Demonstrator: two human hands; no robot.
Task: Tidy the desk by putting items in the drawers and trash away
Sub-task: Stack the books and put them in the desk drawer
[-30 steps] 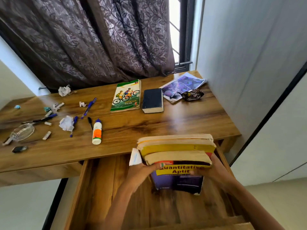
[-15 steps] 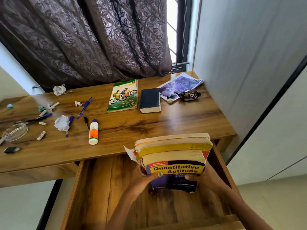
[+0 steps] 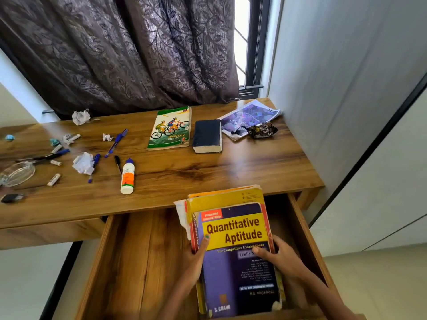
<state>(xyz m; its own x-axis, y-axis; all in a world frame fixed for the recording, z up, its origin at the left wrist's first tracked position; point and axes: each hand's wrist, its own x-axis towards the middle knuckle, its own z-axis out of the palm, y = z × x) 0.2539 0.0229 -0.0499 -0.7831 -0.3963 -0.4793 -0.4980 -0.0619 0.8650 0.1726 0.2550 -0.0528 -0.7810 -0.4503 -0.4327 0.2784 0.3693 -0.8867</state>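
A stack of thick books (image 3: 235, 229), topped by a purple and yellow "Quantitative Aptitude" volume, lies flat in the right part of the open wooden drawer (image 3: 138, 262). My left hand (image 3: 196, 259) grips the stack's left edge, thumb on the cover. My right hand (image 3: 280, 257) holds the right edge, fingers on the cover. On the desk (image 3: 208, 172) lie a green "Mountain Biking" book (image 3: 169, 128), a black book (image 3: 207, 135), a purple magazine (image 3: 249, 116), a dark wrapper (image 3: 262, 130), a glue bottle (image 3: 127, 176), several pens (image 3: 115, 143) and crumpled paper (image 3: 83, 163).
A glass ashtray (image 3: 17, 173), small stubs and a dark lighter (image 3: 11, 197) sit at the desk's left. Another paper ball (image 3: 80, 116) lies by the brown curtain (image 3: 120, 54). A grey wall (image 3: 346, 88) bounds the right side. The drawer's left part is bare wood.
The book stack has tipped from standing on edge to lying flat, cover up, lower in the drawer. Both hands shifted onto its side edges and cover.
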